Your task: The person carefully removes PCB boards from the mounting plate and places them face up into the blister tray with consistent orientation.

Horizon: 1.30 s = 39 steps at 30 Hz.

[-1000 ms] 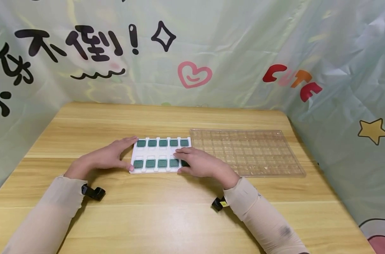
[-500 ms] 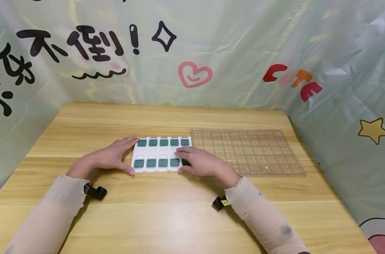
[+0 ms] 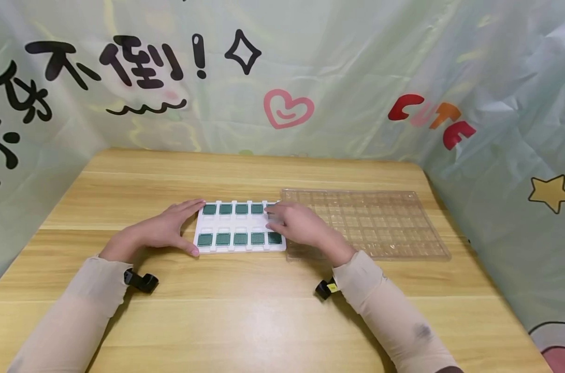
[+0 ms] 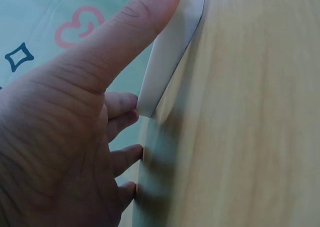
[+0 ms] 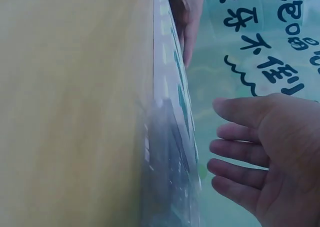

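Observation:
In the head view a white tray (image 3: pixel 245 224) lies on the table with two rows of small green squares (image 3: pixel 240 239), which look like gridded circuit chips, in its pockets. My left hand (image 3: pixel 158 229) holds the tray's left end, thumb at the near corner and forefinger at the far one. In the left wrist view that thumb (image 4: pixel 145 12) lies along the tray's white side wall (image 4: pixel 165 62). Over the tray's right end hovers my right hand (image 3: pixel 298 223), partly hiding the far right square. The right wrist view shows its fingers (image 5: pixel 240 152) loosely extended, gripping nothing.
A large clear plastic tray (image 3: pixel 366 223) with many shallow compartments lies right against the white tray's right end. The wooden table (image 3: pixel 263 321) is backed by a printed cloth curtain (image 3: pixel 347 62) on the far side and both flanks.
My right hand has lifted and shifted away from me, from the near right corner to the far right one, uncovering the near right square. The left hand has stayed on the tray.

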{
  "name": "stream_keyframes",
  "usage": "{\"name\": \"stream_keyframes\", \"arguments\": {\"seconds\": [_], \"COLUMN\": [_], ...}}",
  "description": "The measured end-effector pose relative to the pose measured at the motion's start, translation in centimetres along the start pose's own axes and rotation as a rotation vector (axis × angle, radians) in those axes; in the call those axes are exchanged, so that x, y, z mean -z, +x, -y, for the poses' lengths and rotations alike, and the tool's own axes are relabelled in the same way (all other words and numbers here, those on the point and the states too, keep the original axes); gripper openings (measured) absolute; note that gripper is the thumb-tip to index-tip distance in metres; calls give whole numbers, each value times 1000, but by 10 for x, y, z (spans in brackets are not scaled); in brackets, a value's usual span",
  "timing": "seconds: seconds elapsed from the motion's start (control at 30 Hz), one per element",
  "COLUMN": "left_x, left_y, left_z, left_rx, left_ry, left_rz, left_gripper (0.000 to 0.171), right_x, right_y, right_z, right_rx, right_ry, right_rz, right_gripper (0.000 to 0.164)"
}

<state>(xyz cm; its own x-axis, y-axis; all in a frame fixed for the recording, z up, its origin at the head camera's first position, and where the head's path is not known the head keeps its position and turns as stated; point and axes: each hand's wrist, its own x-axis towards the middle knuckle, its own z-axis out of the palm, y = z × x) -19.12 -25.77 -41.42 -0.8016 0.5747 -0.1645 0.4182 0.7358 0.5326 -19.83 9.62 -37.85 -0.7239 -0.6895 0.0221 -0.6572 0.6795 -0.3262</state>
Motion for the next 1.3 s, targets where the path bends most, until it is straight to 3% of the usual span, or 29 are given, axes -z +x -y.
{"name": "stream_keyframes", "arguments": {"seconds": [0.3,0.87,1.13,1.3], "left_x": [3,3,-5,-9], "left_y": [2,-1,-6,-6], "left_z": [0,-5,-25,-34], "left_rx": [-6,-20,-134,-198], "left_ry": [0,12,66,134], "left_rz": [-6,18,22,29], "left_gripper": [131,128,109,89], "right_x": [7,-1,-4,-4], "right_y": [17,33,34,33], "right_z": [-12,-23,-23,-23], "right_rx": [-133,-149,-133,-130], "right_ry": [-5,-47,-68,-75], "right_rz": [-43,26,34,35], "right_gripper": [42,43,42,41]}}
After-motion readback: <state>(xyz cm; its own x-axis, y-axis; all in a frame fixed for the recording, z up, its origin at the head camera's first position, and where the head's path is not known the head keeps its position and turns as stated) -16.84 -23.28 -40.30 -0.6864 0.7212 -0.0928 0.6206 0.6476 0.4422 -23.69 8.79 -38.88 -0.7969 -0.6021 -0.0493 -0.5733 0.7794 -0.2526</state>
